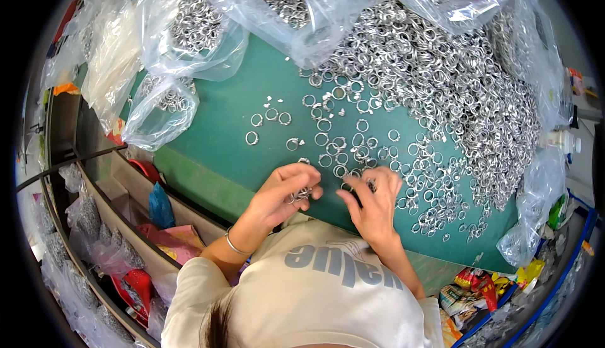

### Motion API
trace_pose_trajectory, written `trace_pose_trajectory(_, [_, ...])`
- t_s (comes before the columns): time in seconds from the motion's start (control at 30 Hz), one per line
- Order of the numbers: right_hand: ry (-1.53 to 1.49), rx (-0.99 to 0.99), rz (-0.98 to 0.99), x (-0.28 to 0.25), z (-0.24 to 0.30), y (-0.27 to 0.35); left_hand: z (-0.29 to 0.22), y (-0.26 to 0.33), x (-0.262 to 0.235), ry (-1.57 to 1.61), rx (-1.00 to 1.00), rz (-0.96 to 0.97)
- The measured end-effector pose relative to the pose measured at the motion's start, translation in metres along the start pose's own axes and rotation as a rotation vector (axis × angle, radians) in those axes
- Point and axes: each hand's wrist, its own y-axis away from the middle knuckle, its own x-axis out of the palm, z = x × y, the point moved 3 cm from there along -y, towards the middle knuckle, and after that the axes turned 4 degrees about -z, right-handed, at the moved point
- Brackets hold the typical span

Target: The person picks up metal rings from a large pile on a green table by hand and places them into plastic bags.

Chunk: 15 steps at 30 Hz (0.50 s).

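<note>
A small cluster of metal rings point(301, 193) is being pinched between the thumb and fingertips of the left hand point(283, 191), just above the near edge of the green table point(220, 127). The right hand point(373, 200) is being held beside it with fingers loosely curled, its fingertips point(348, 183) touching loose rings on the mat; whether one is being gripped cannot be told. Little of the work appears to be done: a huge heap of silver rings point(441, 77) is lying unsorted across the far right of the table, and only a thin scatter is being drawn toward the hands. Several clear plastic bags point(183, 33) of rings are being kept at the far left. The held cluster is too small for its long axis or facing to be judged.
</note>
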Motion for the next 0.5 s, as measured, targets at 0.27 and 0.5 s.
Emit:
trace_pose_trajectory(0.27, [0.181, 0.215, -0.14, -0.032, -0.023, 0.039, 0.004, -0.009, 0.026, -0.816, 0.333, 0.087])
trace_pose_trajectory(0.5, [0.353, 0.355, -0.242, -0.041, -0.043, 0.046, 0.015, -0.017, 0.059, -1.547, 0.81, -0.021])
